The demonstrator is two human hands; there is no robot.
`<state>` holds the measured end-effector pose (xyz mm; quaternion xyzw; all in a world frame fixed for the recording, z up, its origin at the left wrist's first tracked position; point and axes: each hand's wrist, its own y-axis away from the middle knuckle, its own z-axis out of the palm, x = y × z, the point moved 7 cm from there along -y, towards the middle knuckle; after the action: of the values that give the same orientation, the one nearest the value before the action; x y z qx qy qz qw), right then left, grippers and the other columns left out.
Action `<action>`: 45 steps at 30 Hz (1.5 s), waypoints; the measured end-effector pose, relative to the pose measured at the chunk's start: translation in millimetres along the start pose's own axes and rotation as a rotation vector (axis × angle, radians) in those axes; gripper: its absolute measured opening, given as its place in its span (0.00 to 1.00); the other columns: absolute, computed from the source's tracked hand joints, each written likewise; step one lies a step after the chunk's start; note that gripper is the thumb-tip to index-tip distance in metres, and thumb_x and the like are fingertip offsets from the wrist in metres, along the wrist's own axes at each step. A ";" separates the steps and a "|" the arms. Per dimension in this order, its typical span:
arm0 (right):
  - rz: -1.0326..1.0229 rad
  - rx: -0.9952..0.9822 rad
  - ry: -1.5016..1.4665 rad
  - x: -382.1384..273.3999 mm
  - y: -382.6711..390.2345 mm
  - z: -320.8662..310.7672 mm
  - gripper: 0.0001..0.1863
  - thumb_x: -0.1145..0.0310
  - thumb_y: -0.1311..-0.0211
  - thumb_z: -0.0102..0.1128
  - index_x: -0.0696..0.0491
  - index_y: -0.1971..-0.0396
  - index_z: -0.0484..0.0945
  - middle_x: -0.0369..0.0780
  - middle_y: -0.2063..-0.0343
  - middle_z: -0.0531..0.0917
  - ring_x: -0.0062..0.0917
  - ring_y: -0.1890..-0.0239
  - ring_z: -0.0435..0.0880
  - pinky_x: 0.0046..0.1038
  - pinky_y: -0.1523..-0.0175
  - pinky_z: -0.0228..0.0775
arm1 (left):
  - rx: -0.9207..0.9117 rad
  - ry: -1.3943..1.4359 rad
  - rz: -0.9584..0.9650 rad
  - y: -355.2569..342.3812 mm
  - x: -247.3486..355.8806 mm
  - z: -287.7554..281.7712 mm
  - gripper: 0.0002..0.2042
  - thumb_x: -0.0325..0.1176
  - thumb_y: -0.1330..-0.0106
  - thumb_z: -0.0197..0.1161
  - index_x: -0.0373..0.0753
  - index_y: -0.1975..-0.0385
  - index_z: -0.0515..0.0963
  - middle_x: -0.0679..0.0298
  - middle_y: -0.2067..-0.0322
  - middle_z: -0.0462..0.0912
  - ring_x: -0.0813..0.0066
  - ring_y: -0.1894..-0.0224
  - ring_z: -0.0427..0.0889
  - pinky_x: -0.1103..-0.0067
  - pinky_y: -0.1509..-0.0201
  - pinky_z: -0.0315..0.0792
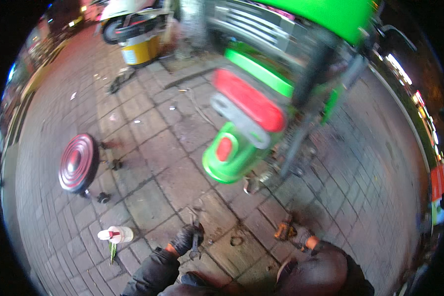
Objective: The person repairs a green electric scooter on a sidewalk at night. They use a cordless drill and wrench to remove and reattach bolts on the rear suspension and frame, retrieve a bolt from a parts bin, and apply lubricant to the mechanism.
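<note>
My left hand (185,239), in a dark glove, is closed on a metal wrench (195,251) above the paving (158,207). My right hand (301,238), also gloved, is closed on an orange-and-black tool (284,228), probably powered, blurred. Ahead of both hands is the rear of a green electric scooter or bike (226,167), with a red lamp (249,98) and grey bracket. Small metal parts (254,182) lie or hang beneath it. Left of my left hand stands a white bottle (121,234) with a red band.
A wheeled round stool (76,160) with red rings is on the left. Farther back are a yellow-and-black bucket (140,52), a white scooter (114,27) and a pale trunk or post (192,29). A kerb (414,130) runs along the right.
</note>
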<state>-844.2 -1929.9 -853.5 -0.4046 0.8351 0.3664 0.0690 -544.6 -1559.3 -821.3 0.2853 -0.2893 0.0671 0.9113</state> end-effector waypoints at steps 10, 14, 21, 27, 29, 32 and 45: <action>0.104 0.085 -0.405 17.8 -9.7 13.8 0.31 0.55 0.48 0.70 0.51 0.45 0.75 0.43 0.52 0.82 0.30 0.52 0.82 0.32 0.46 0.74 | -0.100 -0.433 -0.298 -2.7 26.6 96.6 0.08 0.40 0.32 0.57 0.42 0.67 0.72 0.67 0.73 0.74 0.71 0.72 0.73 0.75 0.69 0.69; -0.482 -0.009 -0.959 -88.1 0.1 11.1 0.20 0.69 0.39 0.66 0.52 0.47 0.76 0.39 0.51 0.81 0.22 0.49 0.78 0.28 0.45 0.73 | -0.595 -1.140 -0.429 -8.7 -2.2 144.8 0.05 0.34 0.34 0.55 0.40 0.67 0.74 0.65 0.71 0.75 0.67 0.70 0.76 0.73 0.66 0.72; -0.869 -0.113 -0.745 -194.7 49.5 -30.0 0.23 0.53 0.40 0.64 0.50 0.49 0.75 0.45 0.58 0.80 0.38 0.55 0.80 0.36 0.47 0.72 | -0.061 -1.084 -1.240 13.2 -28.0 179.0 0.10 0.38 0.29 0.56 0.39 0.66 0.76 0.73 0.79 0.72 0.83 0.80 0.70 0.84 0.77 0.66; -0.848 -0.103 -0.705 -186.5 46.6 3.0 0.16 0.51 0.41 0.60 0.49 0.73 0.82 0.46 0.75 0.81 0.45 0.66 0.79 0.43 0.62 0.69 | -0.261 -1.311 -1.327 -4.5 -53.7 204.6 0.15 0.46 0.29 0.54 0.39 0.67 0.76 0.65 0.80 0.75 0.74 0.78 0.75 0.75 0.76 0.69; -0.960 -0.226 -0.702 -184.5 54.3 18.3 0.23 0.46 0.45 0.62 0.54 0.68 0.83 0.47 0.72 0.83 0.41 0.67 0.82 0.40 0.61 0.72 | -0.306 -1.358 -1.312 -6.1 -54.1 199.2 0.14 0.45 0.30 0.54 0.40 0.67 0.76 0.64 0.79 0.75 0.73 0.78 0.76 0.74 0.76 0.70; -0.922 -0.367 -0.653 -161.8 61.1 39.5 0.25 0.44 0.47 0.63 0.55 0.71 0.82 0.46 0.71 0.83 0.41 0.67 0.81 0.41 0.61 0.71 | -0.398 -1.458 -1.237 -1.2 -49.9 184.0 0.13 0.43 0.30 0.54 0.40 0.67 0.76 0.63 0.79 0.76 0.71 0.77 0.77 0.72 0.76 0.70; 0.021 0.523 0.426 -62.3 67.2 135.5 0.13 0.58 0.41 0.56 0.53 0.76 0.80 0.41 0.80 0.82 0.33 0.81 0.79 0.36 0.75 0.73 | -0.697 -2.197 -0.255 7.3 -9.2 226.8 0.05 0.32 0.34 0.55 0.39 0.65 0.76 0.56 0.72 0.80 0.56 0.69 0.81 0.65 0.69 0.74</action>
<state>-876.3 -1773.3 -888.3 -0.4323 0.9004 0.0477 -0.0095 -665.2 -1679.6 -671.0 -0.0497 -0.8967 -0.3925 0.1985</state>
